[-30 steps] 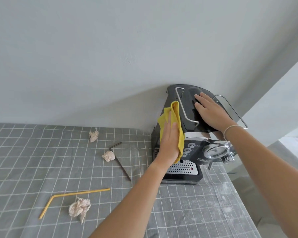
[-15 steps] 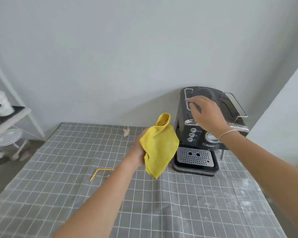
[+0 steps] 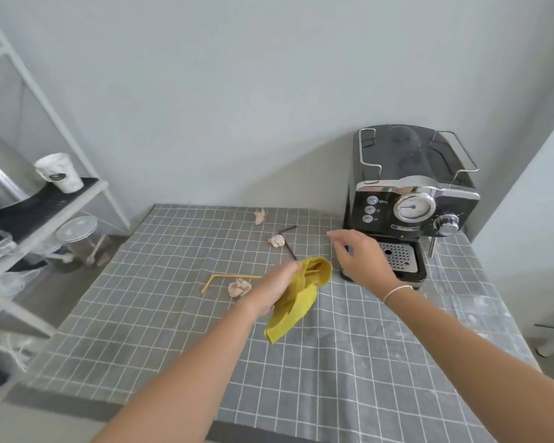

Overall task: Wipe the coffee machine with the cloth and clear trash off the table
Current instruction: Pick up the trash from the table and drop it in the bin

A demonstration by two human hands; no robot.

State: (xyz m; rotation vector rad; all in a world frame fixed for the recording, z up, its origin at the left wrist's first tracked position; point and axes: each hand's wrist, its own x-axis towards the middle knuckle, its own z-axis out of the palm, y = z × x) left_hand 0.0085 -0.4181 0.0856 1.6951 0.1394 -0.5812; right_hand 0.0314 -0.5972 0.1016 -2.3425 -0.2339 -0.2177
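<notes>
Coffee machine (image 3: pixel 410 199): black with chrome trim, upright at the far right of the tabletop against the wall, just beyond the right hand. Round gauge and three buttons face the camera, knob at the lower right of the panel.
Tabletop (image 3: pixel 349 362): grey cloth with a white grid, under both hands; pale dusty patches on its right side.
Shelf rack (image 3: pixel 45 199): white frame well left of the left hand, off the tabletop. Paper cup (image 3: pixel 60 172) on its upper shelf, tilted; lower items blurred, cannot tell what they are.
Cloth (image 3: pixel 296 298): yellow, bunched in the left grip, loose end hanging down toward the tabletop on the camera side of the hand. Clear of the machine.
Left hand (image 3: pixel 277 287): grip closed around the cloth's upper part, above mid-tabletop.
Right hand (image 3: pixel 362 259): grip empty, fingers loosely spread and pointing left, hovering in front of the machine's drip tray (image 3: pixel 398 255). Thin band on the wrist. Not touching machine or cloth.
Yellow straw (image 3: pixel 227 279): bent, flat on the tabletop just left of the left hand.
Dark straw (image 3: pixel 289 243): bent, lying just beyond the left hand, near end hidden behind the cloth.
Near paper wad (image 3: pixel 239 287): crumpled, just left of the left hand, beside the yellow straw.
Middle paper wad (image 3: pixel 277 240): beyond the left hand, touching or just beside the dark straw, cannot tell which.
Far paper wad (image 3: pixel 259 216): near the tabletop's far edge by the wall, well beyond both hands.
</notes>
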